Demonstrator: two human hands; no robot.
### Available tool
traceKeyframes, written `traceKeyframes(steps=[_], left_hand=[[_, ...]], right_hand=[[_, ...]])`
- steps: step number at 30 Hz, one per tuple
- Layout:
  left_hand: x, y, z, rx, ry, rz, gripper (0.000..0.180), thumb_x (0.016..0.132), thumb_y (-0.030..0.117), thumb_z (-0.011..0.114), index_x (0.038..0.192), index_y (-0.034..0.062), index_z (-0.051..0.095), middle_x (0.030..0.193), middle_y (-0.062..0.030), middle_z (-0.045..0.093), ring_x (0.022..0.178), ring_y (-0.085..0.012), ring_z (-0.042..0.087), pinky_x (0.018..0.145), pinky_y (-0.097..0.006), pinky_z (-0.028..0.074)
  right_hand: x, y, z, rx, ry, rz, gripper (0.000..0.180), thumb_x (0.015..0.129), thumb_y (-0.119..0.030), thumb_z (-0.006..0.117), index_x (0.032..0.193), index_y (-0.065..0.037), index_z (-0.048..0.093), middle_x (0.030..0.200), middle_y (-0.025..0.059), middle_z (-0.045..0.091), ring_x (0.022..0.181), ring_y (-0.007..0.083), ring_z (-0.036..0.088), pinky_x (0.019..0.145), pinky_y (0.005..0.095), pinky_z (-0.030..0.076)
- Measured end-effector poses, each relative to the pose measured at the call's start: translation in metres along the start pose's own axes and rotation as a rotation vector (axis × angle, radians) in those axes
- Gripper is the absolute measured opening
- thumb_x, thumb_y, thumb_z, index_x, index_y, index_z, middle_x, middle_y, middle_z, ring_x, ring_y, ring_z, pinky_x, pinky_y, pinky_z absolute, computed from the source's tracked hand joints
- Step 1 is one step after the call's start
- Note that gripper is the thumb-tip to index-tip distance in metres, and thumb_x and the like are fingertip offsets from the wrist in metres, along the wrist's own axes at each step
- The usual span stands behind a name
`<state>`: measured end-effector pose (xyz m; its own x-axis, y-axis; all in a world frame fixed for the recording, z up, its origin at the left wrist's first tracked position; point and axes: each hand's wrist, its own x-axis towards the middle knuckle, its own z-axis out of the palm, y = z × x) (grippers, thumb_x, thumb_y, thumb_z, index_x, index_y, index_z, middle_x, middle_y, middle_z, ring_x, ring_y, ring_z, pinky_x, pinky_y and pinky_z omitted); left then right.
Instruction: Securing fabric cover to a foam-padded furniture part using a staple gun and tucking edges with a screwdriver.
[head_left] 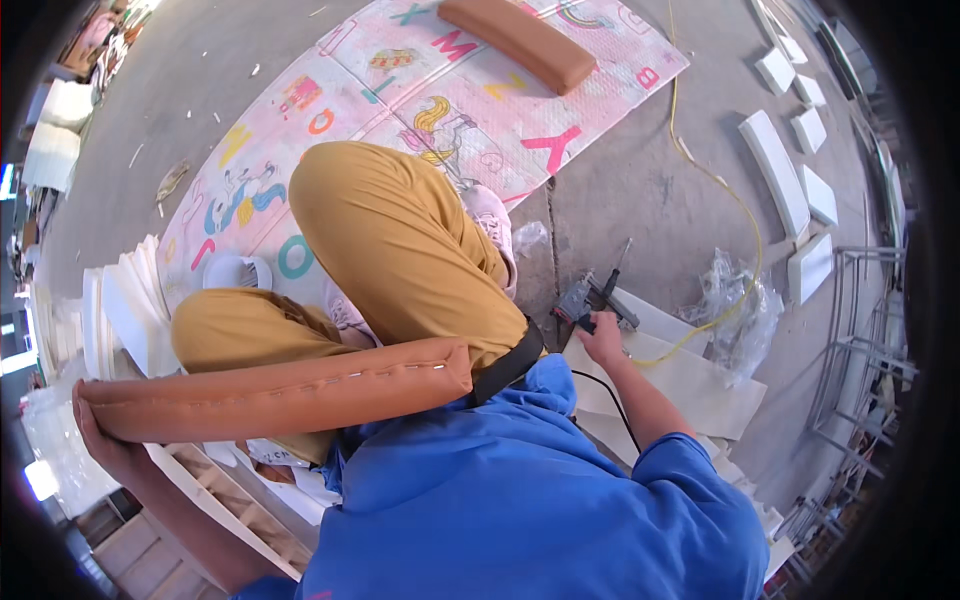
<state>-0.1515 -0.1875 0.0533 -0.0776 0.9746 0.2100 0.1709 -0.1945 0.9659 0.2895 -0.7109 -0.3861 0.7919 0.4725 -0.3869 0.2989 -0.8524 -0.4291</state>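
A long brown padded piece [280, 395], like an upholstered armrest, lies across my lap with a row of staples along its side. My left hand [100, 435] grips its left end; part of the fingers is hidden behind it. On the floor to my right, my right hand [602, 340] is closed at the handle of a dark staple gun [618, 308], its fingers partly hidden. A screwdriver [622, 262] stands out just beyond the gun. A yellow air hose [752, 235] runs to the right hand.
Ahead lies a pink patterned mat [350, 90] with a second brown padded piece [525, 45] on it. Clear plastic wrap [740, 310] and flat pale sheets [735, 400] lie at right. Several white blocks [775, 170] sit farther off, near a metal frame [850, 350].
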Motion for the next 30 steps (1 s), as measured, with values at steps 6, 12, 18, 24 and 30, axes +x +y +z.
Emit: traceKeyframes(steps=[6,12,18,24,30], left_hand=[[0.0,-0.051,-0.042,0.245,0.042,0.193,0.045,0.094,0.024,0.052,0.127,-0.0059,0.058,0.134,-0.0169,0.055,0.125,-0.0273,0.053,0.106,-0.041,0.042],[-0.043,0.019,0.036,0.13,-0.019,0.215,0.029,0.089,0.014,0.061,0.114,0.0004,0.067,0.109,-0.0048,0.065,0.102,-0.0129,0.057,0.093,-0.025,0.041],[-0.071,0.03,0.027,0.119,0.043,0.115,0.024,0.088,0.01,0.064,0.11,0.0007,0.066,0.1,-0.0018,0.064,0.095,-0.0087,0.056,0.085,-0.025,0.044],[-0.073,0.033,0.022,0.161,0.018,0.204,0.023,0.088,0.009,0.062,0.109,0.0006,0.064,0.101,-0.0023,0.059,0.093,-0.009,0.055,0.084,-0.024,0.042],[-0.065,0.03,0.008,0.123,-0.075,0.22,0.024,0.087,0.009,0.063,0.109,0.0001,0.064,0.101,-0.0037,0.059,0.096,-0.0113,0.055,0.087,-0.027,0.042]], right_hand=[[0.024,0.027,0.002,-0.134,-0.005,-0.201,0.082,0.068,-0.011,0.08,0.14,0.002,0.042,0.133,0.026,0.053,0.126,0.0426,0.049,0.108,0.0466,0.039],[0.048,0.02,0.011,-0.092,-0.104,-0.147,0.071,0.078,-0.037,0.079,0.129,0.004,0.052,0.104,0.0282,0.062,0.104,0.0471,0.058,0.092,0.0474,0.047],[0.099,-0.139,-0.172,0.436,-0.503,0.072,0.026,0.073,-0.005,0.073,0.098,-0.003,0.063,0.076,0.0066,0.062,0.059,0.0183,0.06,0.057,0.0326,0.052],[0.101,-0.4,-0.344,0.463,-0.282,-0.635,0.04,0.069,-0.008,0.072,0.107,-0.004,0.059,0.076,0.0015,0.059,0.063,0.0128,0.057,0.057,0.0268,0.047],[-0.007,-0.637,-0.355,0.122,-0.694,-1.372,0.045,0.071,-0.015,0.078,0.111,0.0,0.065,0.088,0.0071,0.069,0.078,0.0137,0.064,0.071,0.0288,0.051]])
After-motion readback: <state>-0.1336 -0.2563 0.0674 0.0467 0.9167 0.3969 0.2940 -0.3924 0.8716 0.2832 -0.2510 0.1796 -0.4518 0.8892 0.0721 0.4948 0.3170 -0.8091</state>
